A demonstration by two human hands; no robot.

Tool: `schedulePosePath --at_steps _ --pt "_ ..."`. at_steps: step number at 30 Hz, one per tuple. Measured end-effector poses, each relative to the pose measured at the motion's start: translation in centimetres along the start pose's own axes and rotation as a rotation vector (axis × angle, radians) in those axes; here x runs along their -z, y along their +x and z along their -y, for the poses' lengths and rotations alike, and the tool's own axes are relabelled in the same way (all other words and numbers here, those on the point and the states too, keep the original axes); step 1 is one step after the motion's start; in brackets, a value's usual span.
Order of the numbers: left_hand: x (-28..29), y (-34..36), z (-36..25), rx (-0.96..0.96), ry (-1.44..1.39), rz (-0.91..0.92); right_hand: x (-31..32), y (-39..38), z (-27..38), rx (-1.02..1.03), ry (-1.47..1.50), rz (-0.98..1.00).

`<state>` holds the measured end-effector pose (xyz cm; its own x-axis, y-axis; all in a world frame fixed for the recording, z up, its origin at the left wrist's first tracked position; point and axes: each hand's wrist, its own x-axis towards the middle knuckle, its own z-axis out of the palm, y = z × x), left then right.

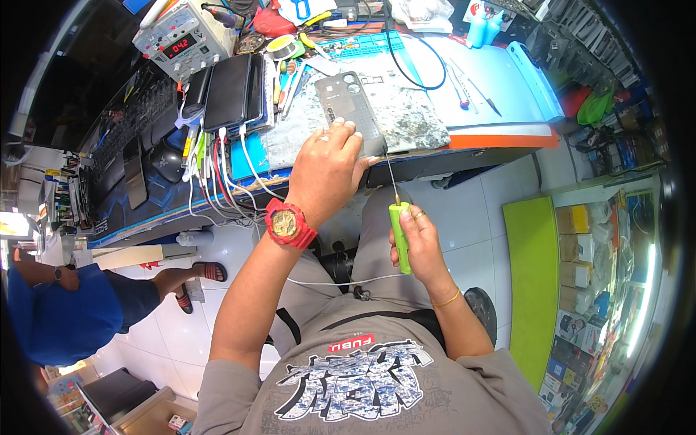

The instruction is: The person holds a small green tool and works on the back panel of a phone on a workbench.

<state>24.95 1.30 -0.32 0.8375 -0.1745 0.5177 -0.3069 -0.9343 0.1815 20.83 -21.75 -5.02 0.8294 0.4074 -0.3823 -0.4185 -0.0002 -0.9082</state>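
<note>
A grey phone case [348, 98] with camera openings lies on a worn, stained work mat [417, 119] at the desk's front. My left hand [328, 156], below a red wristwatch, grips its lower part, fingertips on its face and thumb by the lower right edge. My right hand [413, 239] holds a green-handled tool [399, 257] upright below the desk edge; its thin metal shaft reaches up to the case's lower right corner, and a white cord runs from the handle's lower end.
Stacked phones [226, 94] with cables, a power supply [183, 43] and small tools crowd the left. A light blue tray [529, 80] and loose tools [464, 90] are right. A person in blue [65, 312] is at lower left, a green-edged display case [525, 290] at right.
</note>
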Motion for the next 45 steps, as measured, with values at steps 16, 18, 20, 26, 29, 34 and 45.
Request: schedulePosePath --at_steps 16,18,20,26,29,34,45 --pt "0.1 0.0 -0.1 0.007 -0.005 0.003 -0.1 0.3 -0.5 0.021 0.022 -0.011" --pt "0.1 0.0 0.0 0.004 -0.004 0.003 -0.1 0.3 -0.6 0.023 0.024 -0.016" --pt "0.1 0.0 0.0 0.0 -0.004 0.002 -0.2 0.3 -0.5 0.025 0.025 -0.018" --pt "0.0 0.0 -0.1 0.0 -0.02 0.004 -0.1 0.3 -0.4 0.019 0.028 -0.024" --pt "0.0 0.0 -0.1 0.001 -0.023 0.004 -0.1 0.2 -0.3 0.016 0.036 -0.027" --pt "-0.2 -0.4 0.4 0.021 -0.025 -0.005 -0.3 0.3 -0.5 0.023 0.04 -0.034" --pt "-0.5 -1.0 0.4 0.041 -0.006 -0.008 -0.6 0.4 -0.4 0.029 0.063 -0.06"
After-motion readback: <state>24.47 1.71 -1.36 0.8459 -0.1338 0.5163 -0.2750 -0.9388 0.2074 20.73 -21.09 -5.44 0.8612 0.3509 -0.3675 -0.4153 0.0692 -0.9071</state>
